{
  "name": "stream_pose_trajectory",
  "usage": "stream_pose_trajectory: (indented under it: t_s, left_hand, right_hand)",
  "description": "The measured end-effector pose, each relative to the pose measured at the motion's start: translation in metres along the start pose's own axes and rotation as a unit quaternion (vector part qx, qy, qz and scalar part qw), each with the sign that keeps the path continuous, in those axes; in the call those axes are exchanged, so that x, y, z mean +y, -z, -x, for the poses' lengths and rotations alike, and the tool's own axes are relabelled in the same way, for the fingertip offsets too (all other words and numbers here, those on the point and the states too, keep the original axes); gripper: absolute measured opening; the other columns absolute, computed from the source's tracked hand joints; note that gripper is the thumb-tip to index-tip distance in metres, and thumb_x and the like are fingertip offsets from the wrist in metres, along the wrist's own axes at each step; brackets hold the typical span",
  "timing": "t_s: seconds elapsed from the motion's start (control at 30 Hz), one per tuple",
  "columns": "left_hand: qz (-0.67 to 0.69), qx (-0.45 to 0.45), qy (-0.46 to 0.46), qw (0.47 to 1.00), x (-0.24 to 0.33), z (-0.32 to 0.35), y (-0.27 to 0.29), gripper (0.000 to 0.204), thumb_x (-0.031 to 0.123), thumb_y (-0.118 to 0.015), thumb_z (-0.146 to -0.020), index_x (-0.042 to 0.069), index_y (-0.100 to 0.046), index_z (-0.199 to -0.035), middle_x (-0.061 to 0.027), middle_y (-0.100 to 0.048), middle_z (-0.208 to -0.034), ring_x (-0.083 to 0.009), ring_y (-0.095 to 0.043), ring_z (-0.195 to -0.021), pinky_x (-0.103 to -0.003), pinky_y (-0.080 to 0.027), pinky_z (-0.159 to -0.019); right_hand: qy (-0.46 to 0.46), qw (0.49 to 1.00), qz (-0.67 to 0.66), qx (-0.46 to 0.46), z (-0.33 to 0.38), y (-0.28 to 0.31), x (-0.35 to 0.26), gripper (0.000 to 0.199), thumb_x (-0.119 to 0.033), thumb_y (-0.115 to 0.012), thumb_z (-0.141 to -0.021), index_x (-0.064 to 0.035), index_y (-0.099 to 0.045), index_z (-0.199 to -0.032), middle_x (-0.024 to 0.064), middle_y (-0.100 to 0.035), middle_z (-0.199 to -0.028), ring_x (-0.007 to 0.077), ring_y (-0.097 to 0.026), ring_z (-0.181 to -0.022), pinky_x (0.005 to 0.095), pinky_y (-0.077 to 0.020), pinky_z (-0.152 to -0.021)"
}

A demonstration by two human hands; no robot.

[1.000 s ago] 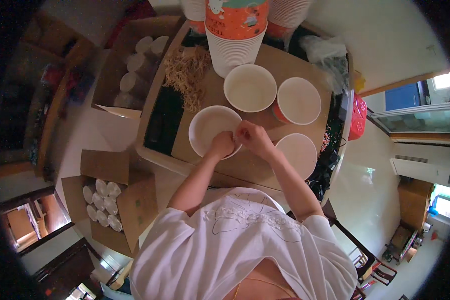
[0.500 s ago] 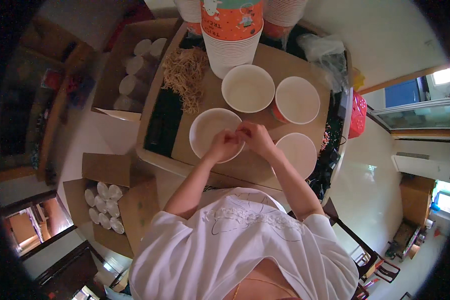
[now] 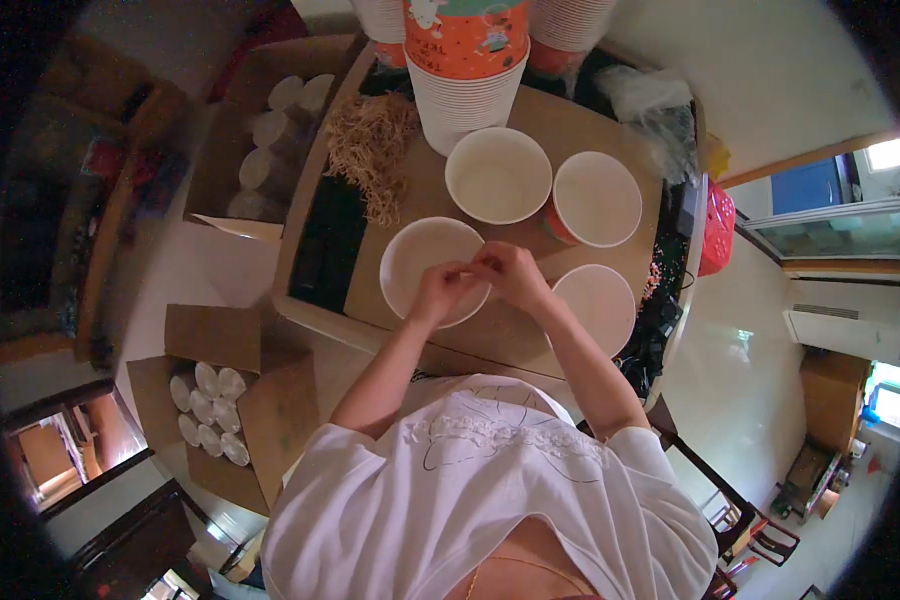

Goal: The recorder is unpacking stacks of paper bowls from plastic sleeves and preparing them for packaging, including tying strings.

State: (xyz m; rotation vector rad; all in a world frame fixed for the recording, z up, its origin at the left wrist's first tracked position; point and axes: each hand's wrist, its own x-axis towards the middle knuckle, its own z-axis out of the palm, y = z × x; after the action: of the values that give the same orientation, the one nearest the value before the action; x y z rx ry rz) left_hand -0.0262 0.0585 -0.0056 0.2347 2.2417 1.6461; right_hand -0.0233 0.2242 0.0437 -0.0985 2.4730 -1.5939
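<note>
Head view, looking down at a table [image 3: 315, 322] with two bare hands at work near the centre of the frame. Left hand [image 3: 443, 292] and right hand [image 3: 510, 272] are together, fingertips meeting over the right side of the front cup [image 3: 407, 262]; whether they pinch something small between them, I cannot tell. That cup is white, stands upright just left of centre, and its mouth is partly covered by the left hand

Three more open cups stand close by: the middle cup [image 3: 498, 178] above the hands, the right cup [image 3: 597, 197] beside it with some orange showing on its outside, and the lower cup [image 3: 597, 300] right of the right forearm. All four rest on a cardboard sheet [image 3: 425, 190]

At top centre rises a tall stack [image 3: 467, 105] of cups, white below and orange-printed above. Tan shreds [image 3: 370, 150] lie to its left; a clear bag [image 3: 655, 110] sits at upper right, with a red basket [image 3: 717, 230] past the table's edge. Lower left, an open box [image 3: 210, 335] holds white cylinders [image 3: 202, 408]
</note>
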Motion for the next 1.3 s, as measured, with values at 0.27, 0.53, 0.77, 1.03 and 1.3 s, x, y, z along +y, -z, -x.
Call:
stream_pose_trajectory:
  t_s: [0.27, 0.53, 0.77, 1.03, 1.3]
  left_hand:
    - [0.115, -0.009, 0.085, 0.99, 0.018, -0.001, -0.003, 0.018, 0.015, -0.064, -0.079, -0.001, -0.067, -0.088, -0.0026, -0.066, -0.08, -0.0077, -0.057, -0.073, -0.023, -0.047, -0.066]
    - [0.083, -0.018, 0.057, 0.995, 0.03, 0.0, 0.0, 0.018, 0.018, -0.066, -0.077, 0.001, -0.067, -0.084, -0.0038, -0.066, -0.076, -0.0064, -0.056, -0.072, -0.023, -0.046, -0.066]
    - [0.049, -0.008, 0.054, 0.997, 0.03, 0.002, 0.002, 0.018, 0.019, -0.065, -0.078, 0.002, -0.067, -0.082, -0.0034, -0.065, -0.072, -0.0066, -0.055, -0.068, -0.024, -0.045, -0.062]
    - [0.036, 0.016, 0.045, 0.998, 0.037, 0.002, 0.003, 0.016, 0.018, -0.067, -0.075, 0.003, -0.066, -0.082, -0.0024, -0.062, -0.072, -0.0076, -0.054, -0.067, -0.026, -0.045, -0.061]
    - [-0.115, -0.023, -0.191, 0.975, 0.026, 0.011, 0.017, 0.009, 0.018, -0.067, -0.074, 0.014, -0.063, -0.081, -0.0041, -0.051, -0.066, -0.0189, -0.055, -0.059, -0.03, -0.045, -0.054]
  right_hand:
    - [0.013, 0.988, -0.063, 0.142, 0.001, 0.02, -0.004, 0.015, -0.004, -0.065, -0.073, -0.0016, -0.059, -0.086, 0.0048, -0.058, -0.074, 0.014, -0.055, -0.069, 0.028, -0.0465, -0.063]
    - [0.209, 0.966, 0.147, -0.03, -0.005, 0.03, -0.016, 0.012, -0.006, -0.061, -0.072, -0.0068, -0.058, -0.084, 0.0089, -0.059, -0.081, 0.0276, -0.06, -0.078, 0.0381, -0.049, -0.066]
    - [0.154, 0.962, 0.209, -0.082, -0.007, 0.034, -0.017, 0.01, -0.016, -0.055, -0.077, -0.0085, -0.056, -0.084, 0.0113, -0.059, -0.08, 0.0334, -0.059, -0.076, 0.0436, -0.0471, -0.063]
    - [0.09, 0.969, 0.215, -0.082, -0.011, 0.023, -0.005, 0.007, -0.006, -0.056, -0.075, -0.005, -0.05, -0.08, 0.0124, -0.055, -0.076, 0.0329, -0.055, -0.075, 0.0414, -0.0438, -0.062]
    - [0.176, 0.964, 0.192, -0.05, -0.016, 0.026, -0.005, 0.008, -0.003, -0.055, -0.071, -0.006, -0.051, -0.078, 0.0105, -0.054, -0.079, 0.0314, -0.055, -0.075, 0.0392, -0.0449, -0.062]
